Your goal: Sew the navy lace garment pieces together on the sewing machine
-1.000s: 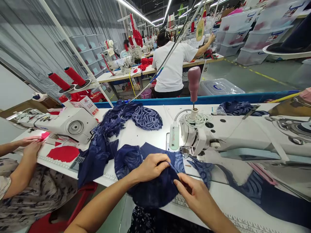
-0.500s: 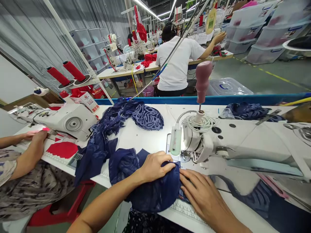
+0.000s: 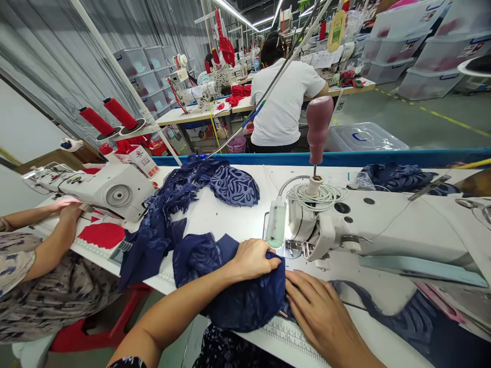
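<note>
My left hand (image 3: pixel 253 259) is curled over a bunched navy lace garment (image 3: pixel 238 296) at the table's near edge, gripping its top fold. My right hand (image 3: pixel 316 309) lies flat beside it, fingers pressing the fabric's right edge onto the table by a printed ruler strip (image 3: pixel 295 340). Both hands sit just in front of the presser foot (image 3: pixel 293 249) of my white sewing machine (image 3: pixel 383 225). A strip of navy lace (image 3: pixel 383 301) trails to the right under the machine arm.
A heap of navy lace pieces (image 3: pixel 184 204) lies left of centre. A co-worker's arms (image 3: pixel 49 245) feed red fabric (image 3: pixel 100 235) at another machine (image 3: pixel 103 189) on the left. A person in a white shirt (image 3: pixel 282 102) sits beyond the blue table edge (image 3: pixel 345 156).
My hands slid the bunched garment up toward the presser foot. My right hand went from pinching the edge to lying flat on it. The far person's arm drew back.
</note>
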### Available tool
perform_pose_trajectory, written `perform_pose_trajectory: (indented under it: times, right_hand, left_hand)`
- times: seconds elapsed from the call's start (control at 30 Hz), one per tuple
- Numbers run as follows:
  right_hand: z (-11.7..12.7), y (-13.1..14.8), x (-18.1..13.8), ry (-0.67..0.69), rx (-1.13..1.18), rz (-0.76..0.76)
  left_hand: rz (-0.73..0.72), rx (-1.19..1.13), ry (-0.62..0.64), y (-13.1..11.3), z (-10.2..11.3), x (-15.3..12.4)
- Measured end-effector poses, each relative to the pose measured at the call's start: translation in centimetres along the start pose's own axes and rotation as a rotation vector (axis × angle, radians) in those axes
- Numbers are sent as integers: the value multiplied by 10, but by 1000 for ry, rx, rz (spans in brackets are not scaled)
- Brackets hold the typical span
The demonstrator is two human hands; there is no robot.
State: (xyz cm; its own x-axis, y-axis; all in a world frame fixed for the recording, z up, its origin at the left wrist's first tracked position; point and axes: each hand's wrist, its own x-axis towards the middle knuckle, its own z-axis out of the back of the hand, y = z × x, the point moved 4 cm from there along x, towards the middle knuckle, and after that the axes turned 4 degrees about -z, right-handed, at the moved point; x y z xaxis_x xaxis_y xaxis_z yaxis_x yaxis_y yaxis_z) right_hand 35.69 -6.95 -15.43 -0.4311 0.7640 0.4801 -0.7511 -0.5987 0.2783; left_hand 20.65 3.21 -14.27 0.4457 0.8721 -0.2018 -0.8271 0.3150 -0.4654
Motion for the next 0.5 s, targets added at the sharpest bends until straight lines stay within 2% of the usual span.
perform_pose_trajectory:
  times: [0.23, 0.37, 0.5]
  right_hand:
    - [6, 1, 1, -26, -13, 50]
    - [13, -11, 10, 8, 0, 52]
    - [7, -24, 20, 38, -154, 31]
  left_hand:
    - [16, 47, 36, 1, -3, 4]
    - [11, 82, 61, 0, -1, 7]
    - [-8, 113, 79, -6, 6, 10]
